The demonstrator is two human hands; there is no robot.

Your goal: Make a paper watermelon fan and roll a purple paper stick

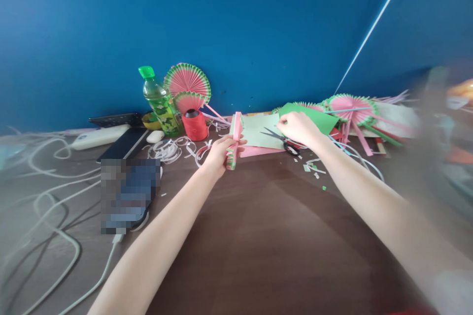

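Brown tabletop (258, 236) in foreground. Left hand (218, 156) pinches pleated pink-and-green paper (237, 127); right hand (298, 125), fingers curled, contents indeterminable, beside scissors (284, 141). Beyond: pale green sheet (257, 128), pleated paper fan (189, 79), blue wall (236, 29).

There I see it, the pleated pink paper bundle (237, 130), green-edged, squeezed narrow; black-handled scissors (287, 143) lie right of it, blades parted.
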